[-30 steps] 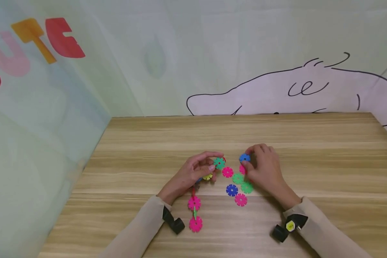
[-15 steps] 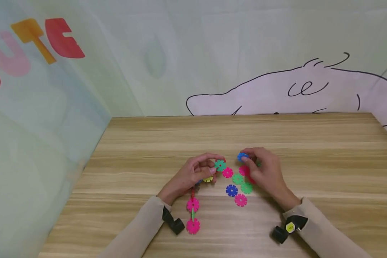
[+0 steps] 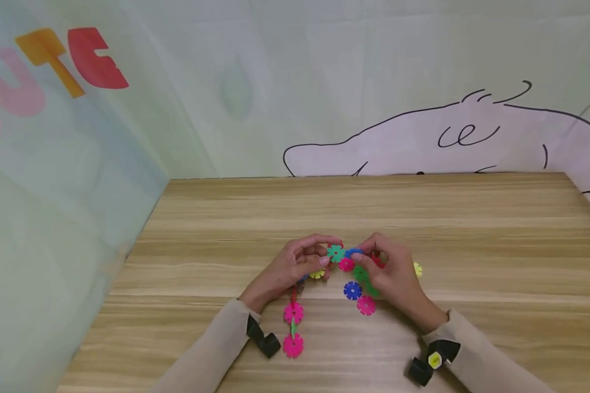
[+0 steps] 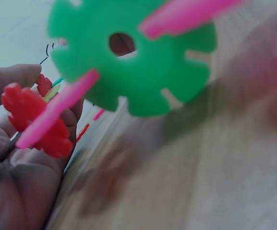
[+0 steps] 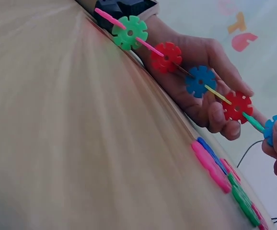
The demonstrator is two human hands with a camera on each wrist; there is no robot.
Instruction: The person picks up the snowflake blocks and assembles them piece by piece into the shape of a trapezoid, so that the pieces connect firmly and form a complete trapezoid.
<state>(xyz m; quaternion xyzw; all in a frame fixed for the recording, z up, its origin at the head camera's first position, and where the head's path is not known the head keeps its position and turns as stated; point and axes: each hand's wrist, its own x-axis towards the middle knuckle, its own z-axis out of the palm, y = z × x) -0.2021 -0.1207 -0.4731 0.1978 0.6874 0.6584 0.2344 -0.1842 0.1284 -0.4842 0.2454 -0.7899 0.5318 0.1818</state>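
My left hand (image 3: 287,266) grips a chain of notched plastic discs, slotted into one another at right angles. Its tail hangs toward me, ending in a pink disc (image 3: 293,346); a green disc (image 4: 148,72) fills much of the left wrist view. At the chain's other end, past the left fingertips, is a teal disc (image 3: 335,253). Between thumb and fingers, my right hand (image 3: 395,275) pinches a blue disc (image 3: 354,252), its edge right at the teal one. In the right wrist view, the blue disc (image 5: 274,128) meets the teal disc (image 5: 253,122) edge-on, partly cut off by the frame.
Loose discs lie below the hands: a dark blue disc (image 3: 352,290), a pink disc (image 3: 366,305), a green disc (image 3: 359,272) and others, some hidden by the right hand. A yellow disc (image 3: 418,269) lies to its right. The wooden table (image 3: 226,213) meets a printed backdrop behind.
My right hand has moved left with the blue disc, bringing it from a gap away up to the teal disc. The left hand stays put; the chain's hanging tail has shifted slightly left and down.
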